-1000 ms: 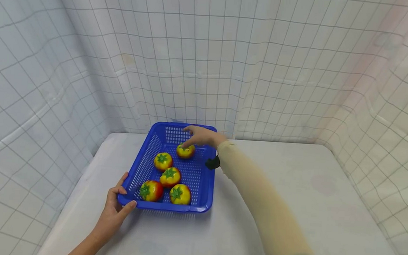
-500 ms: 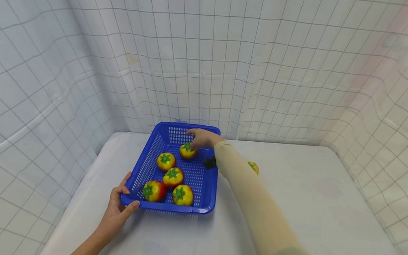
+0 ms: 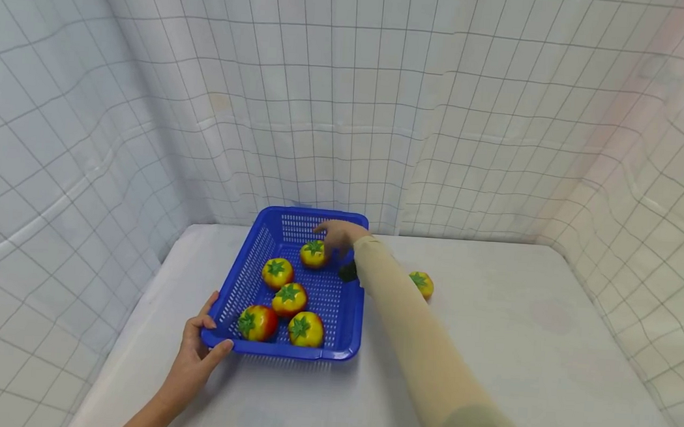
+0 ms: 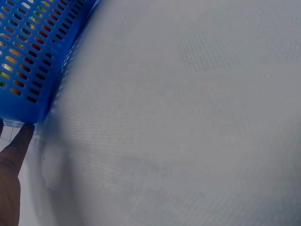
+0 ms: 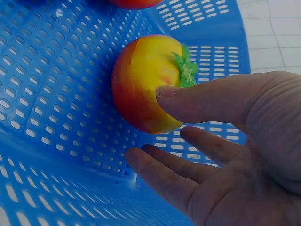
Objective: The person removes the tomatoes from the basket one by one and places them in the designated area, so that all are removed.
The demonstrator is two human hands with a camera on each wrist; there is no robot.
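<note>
A blue plastic basket (image 3: 342, 305) on the table holds several yellow-red toy tomatoes with green leafy tops. My left hand (image 3: 191, 358) grips its near left corner, thumb at the front rim and fingers at the side; the left wrist view shows a fingertip against the corner. My right hand (image 3: 342, 236) reaches into the basket's far right part, beside the farthest tomato (image 5: 148, 84). In the right wrist view the thumb (image 5: 207, 101) overlaps that tomato while the other fingers extend loosely beneath it, not closed round it.
Outside the basket, another toy tomato (image 3: 422, 285) lies on the white table (image 3: 505, 328), partly behind my right sleeve (image 3: 416, 348). White sheets with a grid pattern (image 3: 418, 114) hang around the back and sides.
My right hand has shifted slightly right and lower beside the farthest tomato. The tomato outside the basket, hidden by the sleeve earlier, now shows. My left hand keeps its grip.
</note>
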